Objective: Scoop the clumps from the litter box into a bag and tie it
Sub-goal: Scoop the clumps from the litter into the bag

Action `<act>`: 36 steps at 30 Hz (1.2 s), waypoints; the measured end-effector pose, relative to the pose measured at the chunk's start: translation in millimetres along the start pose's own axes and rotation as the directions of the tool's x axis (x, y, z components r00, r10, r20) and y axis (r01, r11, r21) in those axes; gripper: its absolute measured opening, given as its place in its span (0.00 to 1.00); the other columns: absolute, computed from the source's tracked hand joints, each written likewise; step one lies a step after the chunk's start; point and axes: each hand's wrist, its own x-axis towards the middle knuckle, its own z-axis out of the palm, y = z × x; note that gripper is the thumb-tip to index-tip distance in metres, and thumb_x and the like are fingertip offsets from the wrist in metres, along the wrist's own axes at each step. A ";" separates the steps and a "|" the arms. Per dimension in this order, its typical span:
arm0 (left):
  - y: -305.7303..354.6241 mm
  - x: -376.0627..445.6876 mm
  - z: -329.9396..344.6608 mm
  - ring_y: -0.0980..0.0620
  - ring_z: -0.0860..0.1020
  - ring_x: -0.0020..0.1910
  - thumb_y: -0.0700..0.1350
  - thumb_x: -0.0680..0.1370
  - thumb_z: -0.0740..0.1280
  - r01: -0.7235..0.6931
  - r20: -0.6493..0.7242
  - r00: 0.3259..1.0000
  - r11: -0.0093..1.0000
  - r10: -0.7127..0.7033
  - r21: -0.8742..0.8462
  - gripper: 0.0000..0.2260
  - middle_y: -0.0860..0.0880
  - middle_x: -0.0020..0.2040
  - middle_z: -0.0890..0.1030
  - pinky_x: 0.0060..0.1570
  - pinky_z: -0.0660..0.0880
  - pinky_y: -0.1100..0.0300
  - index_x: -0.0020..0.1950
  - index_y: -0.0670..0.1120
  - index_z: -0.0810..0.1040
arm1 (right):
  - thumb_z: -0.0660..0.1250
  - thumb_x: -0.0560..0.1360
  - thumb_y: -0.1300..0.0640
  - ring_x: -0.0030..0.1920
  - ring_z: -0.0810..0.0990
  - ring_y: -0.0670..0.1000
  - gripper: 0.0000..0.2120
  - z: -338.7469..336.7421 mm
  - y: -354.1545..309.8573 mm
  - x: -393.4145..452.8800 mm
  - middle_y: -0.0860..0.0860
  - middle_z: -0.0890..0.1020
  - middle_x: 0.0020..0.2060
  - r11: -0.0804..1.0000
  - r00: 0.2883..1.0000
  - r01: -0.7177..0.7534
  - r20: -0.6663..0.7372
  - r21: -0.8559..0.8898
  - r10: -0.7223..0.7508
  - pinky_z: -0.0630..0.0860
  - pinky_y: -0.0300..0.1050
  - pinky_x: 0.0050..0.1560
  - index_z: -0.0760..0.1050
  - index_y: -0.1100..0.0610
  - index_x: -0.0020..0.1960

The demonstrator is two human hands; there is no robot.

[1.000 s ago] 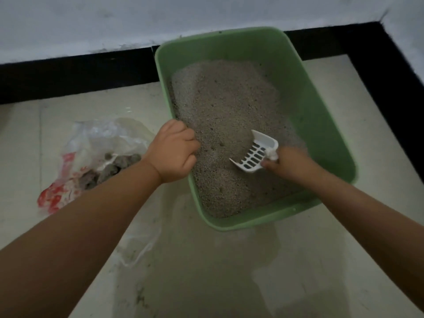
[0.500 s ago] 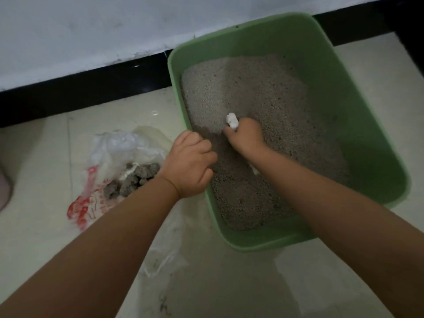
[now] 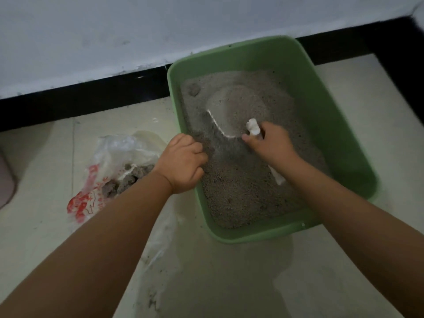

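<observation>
Fingers (image 3: pixel 259 140) of right hand (image 3: pixel 271 143) curled round scoop (image 3: pixel 231 106) handle; heaped litter ahead may spill if tipped; left hand (image 3: pixel 183 162) grips litter box (image 3: pixel 344 138) rim

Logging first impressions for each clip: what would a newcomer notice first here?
The green litter box against the wall, filled with grey litter, where the right hand grips a white scoop heaped with litter. The left hand grips the box's near-left rim. On the floor to the left lies a clear plastic bag holding grey clumps.
</observation>
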 end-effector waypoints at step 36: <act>5.2 -1.6 -0.7 0.46 0.74 0.28 0.46 0.65 0.54 0.025 0.007 1.000 1.000 -0.025 -0.019 0.14 0.45 0.26 0.72 0.40 0.59 0.56 0.26 0.41 0.75 | 0.68 0.72 0.61 0.42 0.76 0.49 0.12 -16.5 19.2 -39.4 0.51 0.78 0.42 0.970 0.998 0.001 -0.058 0.243 0.014 0.73 0.42 0.42 0.76 0.61 0.55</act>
